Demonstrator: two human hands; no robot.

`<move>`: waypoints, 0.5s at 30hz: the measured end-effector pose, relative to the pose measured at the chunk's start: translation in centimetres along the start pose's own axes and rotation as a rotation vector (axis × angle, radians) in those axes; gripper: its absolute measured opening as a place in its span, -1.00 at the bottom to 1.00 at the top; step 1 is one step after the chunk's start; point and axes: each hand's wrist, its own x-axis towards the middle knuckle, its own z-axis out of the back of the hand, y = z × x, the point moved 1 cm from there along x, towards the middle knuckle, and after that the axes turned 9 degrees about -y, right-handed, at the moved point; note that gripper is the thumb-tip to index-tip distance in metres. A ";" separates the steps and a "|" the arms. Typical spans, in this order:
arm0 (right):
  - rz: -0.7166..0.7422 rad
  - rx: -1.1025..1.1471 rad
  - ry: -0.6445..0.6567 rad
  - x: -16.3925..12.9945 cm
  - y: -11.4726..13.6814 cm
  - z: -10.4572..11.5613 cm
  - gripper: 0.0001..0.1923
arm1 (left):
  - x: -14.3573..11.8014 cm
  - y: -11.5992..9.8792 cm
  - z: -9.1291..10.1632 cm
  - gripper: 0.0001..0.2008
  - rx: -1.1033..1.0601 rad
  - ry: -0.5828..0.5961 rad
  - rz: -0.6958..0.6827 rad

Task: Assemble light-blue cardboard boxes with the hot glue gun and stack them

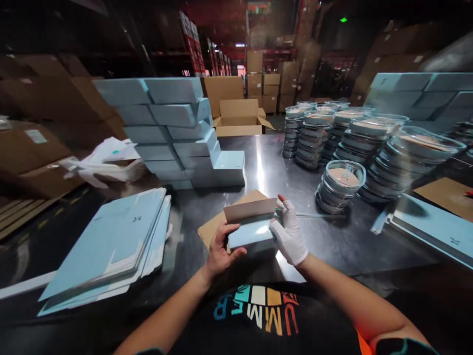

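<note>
Both hands hold one small light-blue box (251,231) just above the steel table (332,241), close to the person's chest. Left hand (220,251), bare, grips the box's left end, thumb on the near side and fingers wrapped round the far side. Right hand (290,235), in a white glove, clamps the right end with fingers upright against the box's side. Box sits squarely between the two hands, its brown inner flap (250,209) standing open at the back, blue top face tilted toward the person. Under and behind the box lies a flat piece of brown cardboard (210,231) on the table. Left of the hands, well apart, a fanned pile of flat blue sheets (111,241). Behind the hands, a tall stack of finished blue boxes (173,133). Right of the hands, near, a short stack of round lidded dishes (338,187), taller stacks of the same (369,143) behind it. Far right edge, more flat blue sheets (436,229) and another brown card (447,195). Open cardboard carton (240,118) at the far end of the table.
</note>
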 end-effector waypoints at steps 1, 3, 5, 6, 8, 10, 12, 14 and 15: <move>-0.004 -0.049 0.027 0.6 0.2 1.0 -0.41 | -0.1 0.1 0.1 -0.22 0.017 -0.003 -0.003; -0.049 -0.300 0.121 2.0 0.2 3.1 -0.61 | -0.4 0.2 0.2 -0.24 0.048 -0.019 -0.007; -0.199 -0.611 0.214 3.2 -0.5 4.7 -0.77 | -0.9 0.4 0.2 -0.25 0.059 -0.047 -0.019; -0.283 -0.727 0.240 3.7 -1.0 5.2 -0.85 | -1.0 0.5 0.0 -0.23 0.057 -0.058 -0.028; -0.401 -0.825 0.265 4.1 -2.2 5.4 -0.89 | -0.9 0.5 -0.3 -0.16 0.046 -0.064 -0.040; -0.415 -0.799 0.273 4.0 -3.3 4.9 -0.85 | -0.1 0.3 -0.7 -0.07 0.015 -0.040 -0.039; -0.401 -0.760 0.247 3.6 -4.1 4.5 -0.89 | 1.0 -0.1 -0.8 -0.02 -0.046 -0.002 -0.028; -0.373 -0.729 0.180 3.1 -4.4 4.5 -0.92 | 2.3 -0.6 -0.7 -0.03 -0.125 0.018 -0.002; -0.346 -0.717 0.138 2.8 -4.3 4.7 -0.86 | 2.8 -0.8 -0.7 -0.04 -0.163 0.009 0.018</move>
